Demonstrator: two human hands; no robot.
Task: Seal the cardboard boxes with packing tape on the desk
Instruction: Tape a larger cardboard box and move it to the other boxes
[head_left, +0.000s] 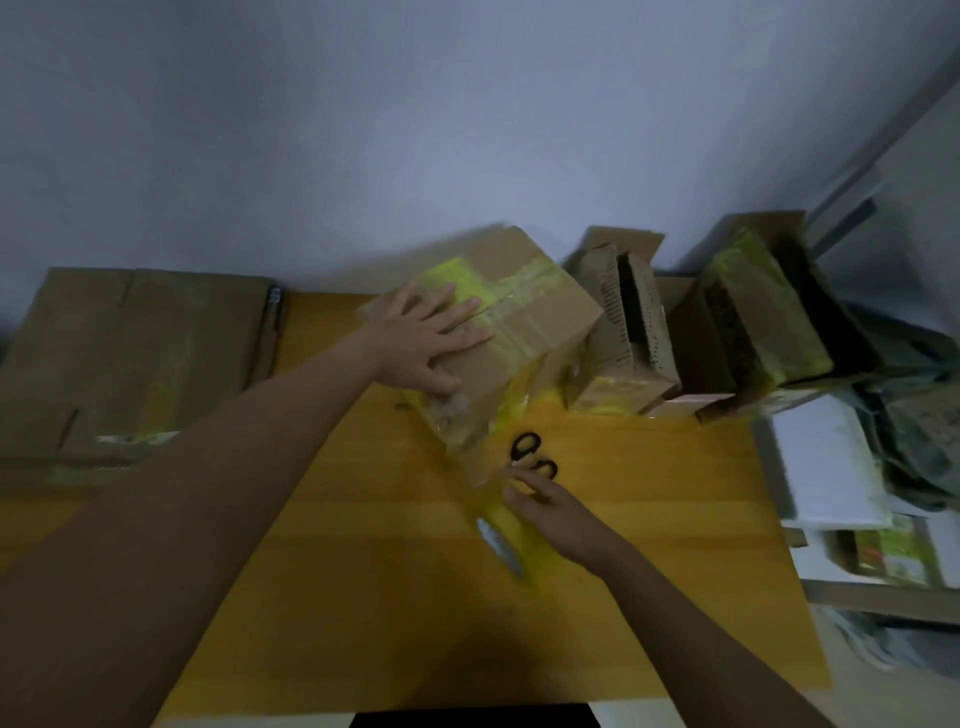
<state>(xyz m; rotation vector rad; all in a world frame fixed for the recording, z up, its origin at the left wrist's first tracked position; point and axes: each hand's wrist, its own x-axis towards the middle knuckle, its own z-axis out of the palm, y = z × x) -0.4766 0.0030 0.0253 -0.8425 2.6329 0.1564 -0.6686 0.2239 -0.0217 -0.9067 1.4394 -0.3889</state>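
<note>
Yellow wood desk (649, 519) against plain grey wall. Far left: flattened cardboard (130, 353), matte brown. Left hand (434, 338) flat, fingers spread, pressing box (498, 332) at desk's rear centre; box tilted, glossy tape across top, yellow patches. Right hand (550, 512) fingers loosely extended over blurred yellow tape roll (501, 535); grip unclear. Black scissors (535, 457) beside. Right: open boxes (623, 332).

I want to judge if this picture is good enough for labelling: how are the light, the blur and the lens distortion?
Head view: the light is dim and bluish; motion blur smears the tape roll, the right hand and the taped box under the flat left hand; the scissors stay fairly sharp; the wide lens bends the desk edges, and the corners are soft.
</note>
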